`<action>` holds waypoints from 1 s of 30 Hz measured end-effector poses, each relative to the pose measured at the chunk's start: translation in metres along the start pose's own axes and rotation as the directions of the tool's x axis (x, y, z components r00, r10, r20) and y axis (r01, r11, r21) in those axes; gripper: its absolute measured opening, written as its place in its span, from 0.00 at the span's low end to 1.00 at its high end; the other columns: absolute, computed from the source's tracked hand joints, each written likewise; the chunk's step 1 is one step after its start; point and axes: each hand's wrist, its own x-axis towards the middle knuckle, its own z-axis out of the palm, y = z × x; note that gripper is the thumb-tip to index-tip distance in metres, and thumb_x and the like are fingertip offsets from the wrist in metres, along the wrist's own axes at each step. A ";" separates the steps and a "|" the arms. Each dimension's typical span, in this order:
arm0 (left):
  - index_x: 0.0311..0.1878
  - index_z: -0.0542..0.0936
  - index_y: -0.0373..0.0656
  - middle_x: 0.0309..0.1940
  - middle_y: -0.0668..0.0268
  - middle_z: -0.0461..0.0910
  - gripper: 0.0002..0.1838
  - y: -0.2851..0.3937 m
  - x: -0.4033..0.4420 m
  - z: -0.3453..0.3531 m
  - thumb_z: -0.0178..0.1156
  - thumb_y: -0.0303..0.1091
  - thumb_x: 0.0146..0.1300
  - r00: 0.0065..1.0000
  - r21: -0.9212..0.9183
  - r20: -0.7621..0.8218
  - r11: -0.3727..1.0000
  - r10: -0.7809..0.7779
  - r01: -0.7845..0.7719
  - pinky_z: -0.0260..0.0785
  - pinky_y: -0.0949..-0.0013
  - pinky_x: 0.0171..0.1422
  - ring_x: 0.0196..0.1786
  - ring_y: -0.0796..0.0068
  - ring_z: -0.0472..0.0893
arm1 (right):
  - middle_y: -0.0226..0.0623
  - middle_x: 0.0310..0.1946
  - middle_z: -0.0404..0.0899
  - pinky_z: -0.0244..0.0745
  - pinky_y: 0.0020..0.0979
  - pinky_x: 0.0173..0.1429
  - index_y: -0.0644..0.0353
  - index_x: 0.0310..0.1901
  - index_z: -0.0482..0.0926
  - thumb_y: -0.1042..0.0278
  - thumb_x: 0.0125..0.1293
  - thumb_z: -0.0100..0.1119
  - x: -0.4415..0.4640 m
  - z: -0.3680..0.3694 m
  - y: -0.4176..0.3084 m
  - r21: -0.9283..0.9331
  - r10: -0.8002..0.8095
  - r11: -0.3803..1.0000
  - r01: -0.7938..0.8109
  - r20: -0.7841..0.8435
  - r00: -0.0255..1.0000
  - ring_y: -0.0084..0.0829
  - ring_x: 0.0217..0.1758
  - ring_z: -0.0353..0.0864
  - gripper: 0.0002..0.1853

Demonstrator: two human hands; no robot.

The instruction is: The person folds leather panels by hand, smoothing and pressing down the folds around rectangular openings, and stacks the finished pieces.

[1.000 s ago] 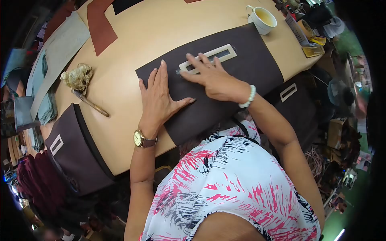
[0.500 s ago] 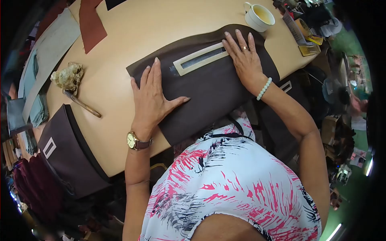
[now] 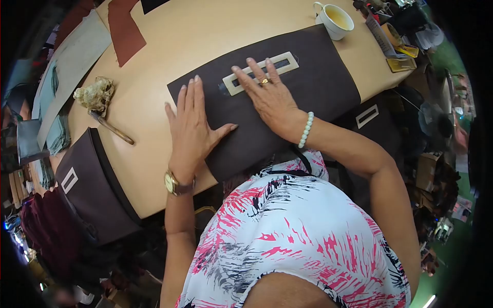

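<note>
A dark brown leather-like panel (image 3: 308, 97) lies flat on the table in front of me, its near edge by my body. On it sits a cream rectangular frame (image 3: 290, 57) around a dark, shiny slot. My left hand (image 3: 192, 120) rests flat near the panel's left edge, fingers stretched and thumb out to the side. My right hand (image 3: 269, 97) lies with fingers spread, their tips across the middle of the cream frame. Neither hand grips anything.
A cup (image 3: 335, 21) of yellowish content stands at the panel's far right corner. Left of the panel lies a wooden-handled brush (image 3: 105, 110) with a crusted head. Dark panels with pale frames (image 3: 69, 179) hang over the table's left edge. Reddish-brown (image 3: 126, 33) and grey strips lie far left.
My right hand has slid left from the frame's right end to its middle. The panel's far edge, wavy and raised before, now lies flatter. My left hand has stayed in place on the panel.
</note>
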 end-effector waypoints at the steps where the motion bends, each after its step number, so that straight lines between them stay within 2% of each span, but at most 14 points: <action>1: 0.70 0.51 0.38 0.66 0.51 0.59 0.55 0.005 -0.008 -0.004 0.69 0.55 0.45 0.999 0.027 -0.016 0.999 -0.036 0.036 0.46 0.39 0.67 0.69 0.52 0.59 | 0.37 0.72 0.46 0.33 0.51 0.74 0.63 0.63 0.66 0.62 0.62 0.47 0.002 0.001 -0.003 0.023 -0.017 1.000 0.018 -0.044 0.999 0.44 0.75 0.42 0.27; 8: 0.67 0.58 0.35 0.66 0.50 0.58 0.44 0.051 -0.094 0.001 0.63 0.52 0.55 0.876 -0.054 0.007 0.875 -0.482 0.481 0.45 0.37 0.66 0.69 0.49 0.56 | 0.41 0.71 0.47 0.35 0.57 0.72 0.56 0.65 0.63 0.63 0.64 0.44 0.005 0.012 0.005 0.276 -0.096 0.952 0.135 -0.149 0.984 0.50 0.74 0.43 0.26; 12: 0.62 0.65 0.36 0.65 0.52 0.61 0.37 0.065 -0.112 0.022 0.64 0.48 0.55 0.811 -0.084 -0.097 0.817 -0.577 0.571 0.44 0.37 0.66 0.69 0.49 0.57 | 0.44 0.71 0.48 0.38 0.60 0.71 0.52 0.66 0.62 0.77 0.56 0.46 0.007 0.005 0.023 0.639 -0.292 0.707 0.302 -0.126 0.948 0.52 0.73 0.45 0.32; 14: 0.52 0.73 0.37 0.60 0.53 0.67 0.25 0.070 -0.106 0.025 0.65 0.40 0.55 0.789 -0.175 -0.225 0.820 -0.572 0.544 0.49 0.43 0.65 0.64 0.51 0.63 | 0.46 0.69 0.51 0.42 0.58 0.70 0.54 0.66 0.61 0.75 0.56 0.48 -0.008 0.007 0.036 0.668 -0.033 0.726 0.162 -0.202 0.979 0.51 0.72 0.48 0.32; 17: 0.41 0.75 0.36 0.54 0.55 0.71 0.16 0.069 -0.102 0.023 0.66 0.34 0.54 0.786 -0.294 -0.193 0.799 -0.587 0.524 0.56 0.51 0.61 0.57 0.52 0.68 | 0.48 0.64 0.62 0.55 0.46 0.59 0.63 0.65 0.60 0.71 0.52 0.53 -0.051 0.008 0.073 0.665 0.407 0.729 -0.164 -0.228 0.884 0.44 0.67 0.59 0.34; 18: 0.34 0.74 0.35 0.43 0.59 0.76 0.09 0.072 -0.096 0.020 0.64 0.28 0.56 0.799 -0.254 -0.291 0.847 -0.527 0.467 0.64 0.65 0.50 0.44 0.66 0.74 | 0.48 0.64 0.61 0.53 0.49 0.63 0.64 0.65 0.59 0.68 0.54 0.55 -0.072 0.016 0.078 0.590 0.565 0.718 -0.369 -0.185 0.804 0.46 0.67 0.59 0.35; 19: 0.34 0.73 0.35 0.40 0.62 0.76 0.09 0.070 -0.095 0.017 0.63 0.28 0.57 0.757 -0.485 -0.184 0.728 -0.627 0.485 0.64 0.69 0.47 0.41 0.71 0.73 | 0.49 0.65 0.60 0.49 0.53 0.66 0.66 0.66 0.57 0.64 0.58 0.56 -0.096 0.037 0.084 0.602 0.688 0.638 -0.480 -0.164 0.707 0.48 0.67 0.58 0.35; 21: 0.34 0.73 0.36 0.33 0.68 0.76 0.07 0.064 -0.098 0.009 0.61 0.28 0.60 0.688 -0.816 0.100 0.336 -0.719 0.470 0.64 0.76 0.41 0.36 0.81 0.73 | 0.49 0.61 0.65 0.47 0.56 0.68 0.67 0.67 0.54 0.60 0.63 0.55 -0.132 0.050 0.089 0.373 0.821 0.541 -0.754 -0.039 0.570 0.49 0.65 0.60 0.35; 22: 0.35 0.72 0.37 0.29 0.74 0.74 0.05 0.066 -0.093 -0.002 0.59 0.27 0.63 0.701 -0.920 0.195 0.119 -0.686 0.373 0.60 0.83 0.37 0.32 0.89 0.69 | 0.47 0.56 0.68 0.53 0.53 0.65 0.67 0.67 0.55 0.65 0.62 0.55 -0.143 0.050 0.090 0.488 0.836 0.482 -0.727 -0.007 0.549 0.47 0.60 0.66 0.34; 23: 0.36 0.72 0.40 0.30 0.74 0.75 0.04 0.061 -0.096 -0.013 0.58 0.26 0.63 0.669 -0.901 0.319 0.004 -0.672 0.434 0.62 0.82 0.39 0.32 0.88 0.70 | 0.46 0.52 0.71 0.59 0.49 0.63 0.67 0.66 0.55 0.69 0.62 0.56 -0.149 0.050 0.092 0.592 0.847 0.413 -0.692 0.029 0.530 0.44 0.54 0.71 0.33; 25: 0.37 0.72 0.40 0.32 0.73 0.75 0.03 0.066 -0.085 -0.033 0.57 0.25 0.63 0.655 -0.941 0.331 -0.185 -0.680 0.283 0.63 0.81 0.44 0.35 0.87 0.72 | 0.41 0.45 0.72 0.66 0.38 0.55 0.66 0.67 0.54 0.76 0.61 0.55 -0.144 0.041 0.092 0.804 0.811 0.240 -0.545 0.142 0.567 0.35 0.45 0.73 0.33; 27: 0.51 0.72 0.37 0.46 0.64 0.74 0.14 0.047 -0.096 -0.038 0.57 0.24 0.61 0.610 -0.972 0.152 -0.007 -0.778 0.233 0.60 0.75 0.59 0.49 0.78 0.72 | 0.36 0.41 0.72 0.69 0.29 0.48 0.66 0.67 0.54 0.81 0.60 0.54 -0.132 0.025 0.089 0.921 0.772 0.017 -0.389 0.235 0.590 0.27 0.38 0.73 0.33; 29: 0.59 0.68 0.35 0.53 0.60 0.72 0.21 0.029 -0.104 -0.055 0.55 0.23 0.61 0.583 -0.985 0.170 -0.132 -0.794 0.108 0.59 0.71 0.63 0.55 0.73 0.72 | 0.32 0.39 0.71 0.68 0.21 0.41 0.65 0.67 0.53 0.84 0.59 0.53 -0.116 0.007 0.091 0.949 0.734 -0.212 -0.234 0.313 0.603 0.20 0.33 0.70 0.34; 30: 0.61 0.66 0.34 0.54 0.59 0.71 0.23 0.027 -0.100 -0.060 0.54 0.22 0.61 0.597 -0.994 0.104 -0.065 -0.796 0.087 0.60 0.70 0.63 0.56 0.72 0.72 | 0.32 0.40 0.69 0.66 0.18 0.41 0.63 0.68 0.52 0.83 0.58 0.55 -0.111 0.002 0.095 0.933 0.704 -0.328 -0.145 0.344 0.621 0.16 0.35 0.68 0.37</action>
